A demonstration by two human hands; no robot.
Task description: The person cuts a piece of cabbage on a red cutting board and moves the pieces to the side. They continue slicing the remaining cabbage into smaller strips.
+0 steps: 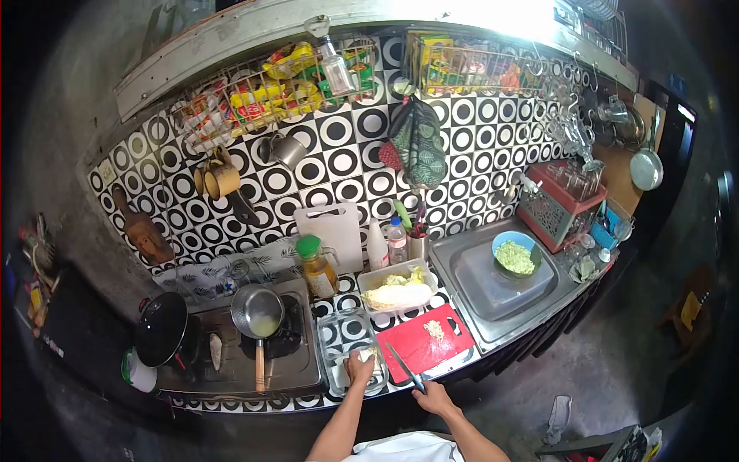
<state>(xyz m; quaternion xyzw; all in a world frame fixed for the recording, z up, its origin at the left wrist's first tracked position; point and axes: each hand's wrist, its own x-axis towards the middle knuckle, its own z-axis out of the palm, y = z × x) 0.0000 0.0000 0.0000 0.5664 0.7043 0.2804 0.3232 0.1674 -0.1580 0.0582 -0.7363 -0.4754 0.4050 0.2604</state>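
My left hand point(359, 368) reaches into a clear glass container point(331, 339) on the tiled counter. Its fingers are closed around something whitish that I cannot make out clearly. In my right hand point(433, 398) is a knife point(406, 366) with a blue handle, its blade pointing away from me along the left side of a red cutting board point(412, 346). A small pile of pale chopped pieces point(434, 330) lies on the board. Just behind stands a plastic tub point(369, 303) holding a cabbage point(400, 295) that looks like napa cabbage.
On the left, a stove point(296, 366) carries a saucepan point(258, 312) and a black lidded pan point(162, 329). A green-lidded pitcher point(317, 273) and bottles point(377, 246) stand at the back. At right, a blue bowl point(514, 254) of shredded greens sits over the sink point(469, 316).
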